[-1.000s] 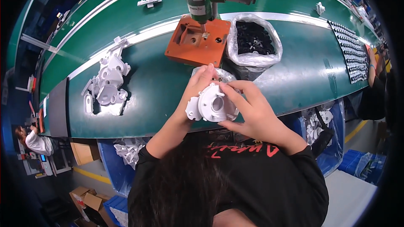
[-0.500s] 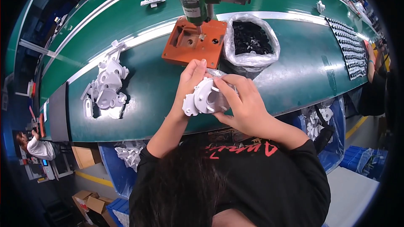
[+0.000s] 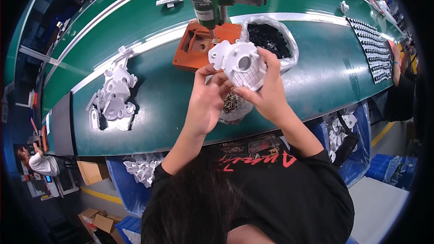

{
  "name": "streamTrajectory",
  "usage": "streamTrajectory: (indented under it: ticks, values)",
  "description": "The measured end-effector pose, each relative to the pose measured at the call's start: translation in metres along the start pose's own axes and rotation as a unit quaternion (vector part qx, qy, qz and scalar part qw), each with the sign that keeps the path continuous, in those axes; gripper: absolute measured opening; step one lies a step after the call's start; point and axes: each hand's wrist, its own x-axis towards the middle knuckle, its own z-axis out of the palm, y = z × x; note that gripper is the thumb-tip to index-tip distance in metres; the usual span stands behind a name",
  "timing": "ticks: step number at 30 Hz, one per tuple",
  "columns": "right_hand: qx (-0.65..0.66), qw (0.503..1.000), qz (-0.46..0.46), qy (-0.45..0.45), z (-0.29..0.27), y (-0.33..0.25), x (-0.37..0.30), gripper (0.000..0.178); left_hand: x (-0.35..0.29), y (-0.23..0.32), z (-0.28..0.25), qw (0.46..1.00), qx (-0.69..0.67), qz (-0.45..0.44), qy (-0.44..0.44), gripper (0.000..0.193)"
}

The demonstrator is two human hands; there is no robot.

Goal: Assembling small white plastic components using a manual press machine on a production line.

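Observation:
A white plastic housing (image 3: 247, 73) with a round hole, a ribbed face and a side lobe is held up in front of the orange fixture (image 3: 186, 58). My right hand (image 3: 272, 92) grips its right side, with the thumb on the lower edge and the fingers behind. My left hand (image 3: 205, 101) has its fingers curled against the lower left of the housing; part of their contact is hidden. Below the housing, a clear bag of small brass-coloured screws (image 3: 230, 104) lies between my forearms. The green press head (image 3: 205, 2) stands over the fixture, its tip partly behind the housing.
White plastic parts (image 3: 118, 88) are piled on the left of the green bench. A lined bag of black pieces (image 3: 271, 36) stands right of the fixture. A sheet of black pieces (image 3: 371, 52) lies far right, near another person's arm (image 3: 398, 63). Blue bins (image 3: 118, 176) sit below the bench edge.
The housing has moved up and away from me and has been turned, so its ribbed face now shows. The screw bag, hidden before by my hands and the housing, has come into sight.

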Motion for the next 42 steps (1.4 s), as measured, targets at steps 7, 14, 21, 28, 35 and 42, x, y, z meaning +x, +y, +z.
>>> streamTrajectory:
  ticks: [7, 14, 21, 28, 35, 42]
  values:
    - [0.055, 0.990, -0.012, -0.130, -0.008, -0.003, 0.006, 0.065, 0.007, 0.023, -0.019, 0.985, 0.134, 0.073, 0.081, 0.022]
    - [-0.274, 0.958, 0.075, -0.026, -0.025, 0.113, 0.039, 0.027, 0.034, 0.050, -0.039, 0.738, 0.616, 0.268, 0.067, 0.012]
    - [-0.398, 0.905, 0.121, -0.094, -0.021, 0.133, 0.039, 0.015, 0.080, 0.049, -0.076, 0.444, 0.845, 0.296, -0.028, 0.015]
    - [-0.385, 0.912, 0.111, -0.084, -0.017, 0.135, 0.038, 0.012, 0.096, 0.041, -0.082, 0.473, 0.838, 0.262, -0.068, 0.018]
    - [-0.345, 0.936, 0.066, -0.015, -0.014, 0.131, 0.042, 0.009, 0.094, 0.051, -0.079, 0.550, 0.797, 0.233, -0.097, 0.021]
    - [-0.208, 0.975, 0.069, 0.034, -0.006, 0.098, 0.064, 0.014, 0.097, 0.050, -0.085, 0.564, 0.784, 0.239, -0.106, 0.017]
